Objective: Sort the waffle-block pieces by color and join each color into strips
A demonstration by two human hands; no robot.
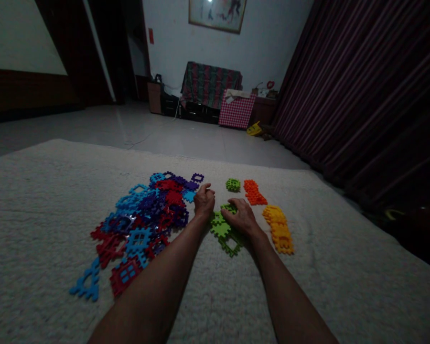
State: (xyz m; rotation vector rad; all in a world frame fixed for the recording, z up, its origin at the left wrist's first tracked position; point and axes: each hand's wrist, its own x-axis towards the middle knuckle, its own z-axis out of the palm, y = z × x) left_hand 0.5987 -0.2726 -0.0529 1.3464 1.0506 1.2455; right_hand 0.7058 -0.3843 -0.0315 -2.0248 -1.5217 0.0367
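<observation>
Green interlocking building pieces (pixel 221 230) lie in a loose cluster in front of me. Over the upper end of this cluster, my right hand (pixel 241 218) has its fingers closed on a green piece (pixel 229 208). My left hand (pixel 204 201) is beside the mixed pile, its fingers loosely bent and apart, with nothing visible in them. Nearest to that hand is a light blue piece (pixel 189 196). The mixed pile (pixel 150 206) on the left holds blue, purple and red pieces, some shaped like windows. My left forearm covers part of its lower edge.
Farther off stands a small green stack (pixel 232 185). Orange pieces (pixel 253 192) and a row of yellow pieces (pixel 278 229) lie to the right. Everything rests on a pale textured mat (pixel 326 267). A blue triangular piece (pixel 88 283) lies at lower left.
</observation>
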